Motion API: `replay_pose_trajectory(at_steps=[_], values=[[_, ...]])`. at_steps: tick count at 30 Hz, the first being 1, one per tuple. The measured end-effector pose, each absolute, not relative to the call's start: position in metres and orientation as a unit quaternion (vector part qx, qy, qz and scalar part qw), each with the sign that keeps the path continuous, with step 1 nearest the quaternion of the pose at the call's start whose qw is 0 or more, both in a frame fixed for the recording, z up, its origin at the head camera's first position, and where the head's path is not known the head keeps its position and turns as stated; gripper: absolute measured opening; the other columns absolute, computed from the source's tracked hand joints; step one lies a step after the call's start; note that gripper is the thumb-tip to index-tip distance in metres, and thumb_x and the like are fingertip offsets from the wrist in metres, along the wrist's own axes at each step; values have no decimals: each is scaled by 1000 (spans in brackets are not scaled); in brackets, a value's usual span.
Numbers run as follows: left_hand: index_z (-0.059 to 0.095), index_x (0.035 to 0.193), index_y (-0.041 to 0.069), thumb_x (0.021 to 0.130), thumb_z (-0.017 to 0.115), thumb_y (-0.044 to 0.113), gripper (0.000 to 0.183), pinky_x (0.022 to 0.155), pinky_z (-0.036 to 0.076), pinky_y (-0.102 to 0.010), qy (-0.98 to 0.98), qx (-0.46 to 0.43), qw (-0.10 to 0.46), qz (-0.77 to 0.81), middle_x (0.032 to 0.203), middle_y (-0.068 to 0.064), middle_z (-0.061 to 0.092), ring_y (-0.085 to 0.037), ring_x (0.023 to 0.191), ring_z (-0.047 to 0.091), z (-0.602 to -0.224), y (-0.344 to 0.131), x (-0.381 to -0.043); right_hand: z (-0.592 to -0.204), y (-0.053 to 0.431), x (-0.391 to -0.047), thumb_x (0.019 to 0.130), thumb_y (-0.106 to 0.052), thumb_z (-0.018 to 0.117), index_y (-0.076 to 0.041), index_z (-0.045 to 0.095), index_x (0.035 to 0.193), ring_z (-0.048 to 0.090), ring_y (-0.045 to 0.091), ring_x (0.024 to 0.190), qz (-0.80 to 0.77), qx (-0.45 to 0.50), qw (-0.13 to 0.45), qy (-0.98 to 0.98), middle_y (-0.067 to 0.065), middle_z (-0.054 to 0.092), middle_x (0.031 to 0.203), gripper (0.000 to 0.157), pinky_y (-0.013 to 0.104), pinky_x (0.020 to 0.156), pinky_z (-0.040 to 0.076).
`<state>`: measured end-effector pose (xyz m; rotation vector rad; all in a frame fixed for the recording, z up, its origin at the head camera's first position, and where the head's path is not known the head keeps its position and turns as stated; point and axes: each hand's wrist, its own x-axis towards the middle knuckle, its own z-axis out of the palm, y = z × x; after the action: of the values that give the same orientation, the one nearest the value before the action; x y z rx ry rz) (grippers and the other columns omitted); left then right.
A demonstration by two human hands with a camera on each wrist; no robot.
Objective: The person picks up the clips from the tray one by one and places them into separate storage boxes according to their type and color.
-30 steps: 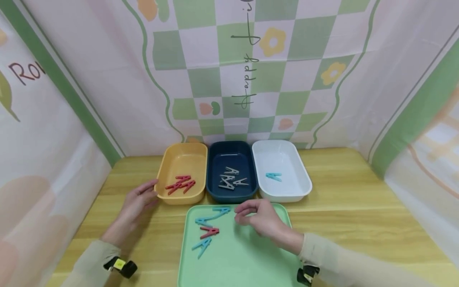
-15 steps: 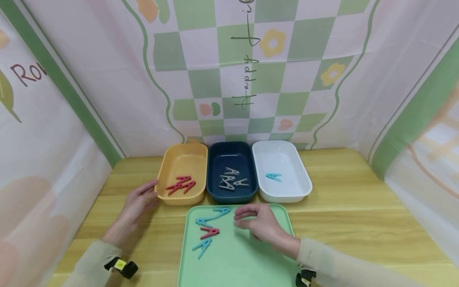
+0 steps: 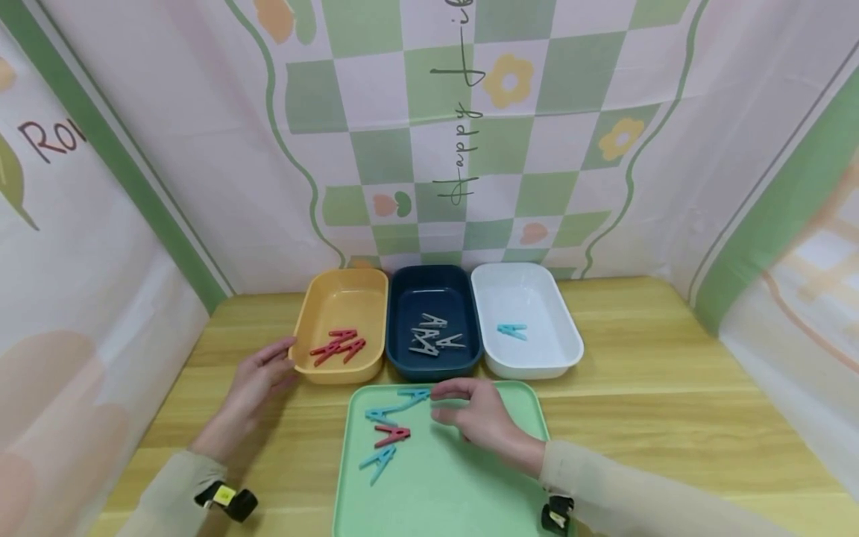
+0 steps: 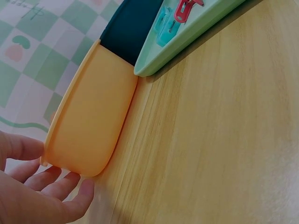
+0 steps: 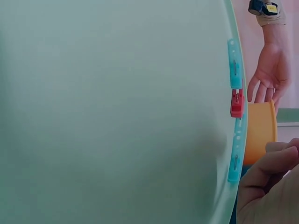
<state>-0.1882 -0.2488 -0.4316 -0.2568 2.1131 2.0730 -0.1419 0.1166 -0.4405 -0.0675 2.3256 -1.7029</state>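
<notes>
My left hand point(image 3: 258, 384) holds the near left corner of the yellow box point(image 3: 349, 287); in the left wrist view its thumb lies at the rim and its fingers against the outer wall. My right hand point(image 3: 479, 418) is over the green tray point(image 3: 463, 500), thumb and fingers parted, with nothing between them. Its fingertips are right beside a blue clothespin point(image 3: 417, 394) near the tray's far edge. A second blue clothespin point(image 3: 381, 415), a red clothespin point(image 3: 392, 435) and another blue clothespin point(image 3: 381, 459) lie along the tray's left side.
Red clothespins point(image 3: 345, 347) lie in the yellow box. Beside it stand a dark blue box point(image 3: 432, 283) with several grey clothespins point(image 3: 428, 333) and a white box point(image 3: 520, 287) holding one blue clothespin point(image 3: 513, 330). Patterned cloth point(image 3: 443, 149) hangs behind the wooden table point(image 3: 644, 350).
My right hand has moved slightly left toward the far blue clothespin, and its thumb and index finger have spread apart. The left hand stays on the yellow box.
</notes>
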Motion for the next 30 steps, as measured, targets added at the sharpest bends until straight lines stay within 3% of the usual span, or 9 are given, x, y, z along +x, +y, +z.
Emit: replay_pose_trajectory(at_steps=[5,8,12,15,21,25,30], values=[[32,163,-2,107,50,-1,59,113,49,-40,708,-86,87,695,168,-21,30,-27,140,49,-432,-249,-188,-442,112,-145,87,-3,83,-3,76,121,64,14,70,-582,-42,125,802,10,77,115,34,27,44,47],[33,163,-1,107,49,0,58,113,48,-40,710,-87,85,693,168,-20,31,-27,140,50,-433,-249,-190,-443,110,-147,88,-3,82,-3,76,122,63,14,69,-578,-56,121,805,10,77,117,35,27,44,48],[33,162,-1,107,50,0,58,113,49,-39,711,-87,84,693,168,-20,32,-22,136,53,-433,-250,-190,-446,106,-151,89,-3,82,-2,74,125,56,15,53,-572,-73,124,807,11,76,121,38,26,44,48],[33,162,-1,107,51,0,58,112,50,-39,710,-86,84,694,168,-21,32,-20,132,56,-433,-250,-190,-446,104,-153,89,-4,82,-3,73,128,60,15,57,-565,-83,131,810,11,75,125,40,28,45,51],[31,163,-1,107,51,0,59,113,49,-41,709,-83,88,695,168,-22,30,-23,136,53,-435,-250,-190,-446,100,-156,89,-6,82,-4,73,130,68,21,90,-546,-93,132,822,11,73,127,42,33,50,56],[31,163,-2,107,51,0,60,112,50,-40,707,-82,87,697,168,-22,29,-18,131,56,-436,-250,-191,-448,101,-159,89,-5,82,-4,73,130,69,21,80,-542,-96,134,824,11,73,128,41,32,50,56],[32,162,-3,106,51,-1,59,111,50,-39,706,-84,83,698,168,-22,31,-12,122,61,-436,-250,-190,-449,101,-160,87,-1,83,-4,73,128,68,20,82,-542,-94,135,824,10,74,125,43,32,52,57]])
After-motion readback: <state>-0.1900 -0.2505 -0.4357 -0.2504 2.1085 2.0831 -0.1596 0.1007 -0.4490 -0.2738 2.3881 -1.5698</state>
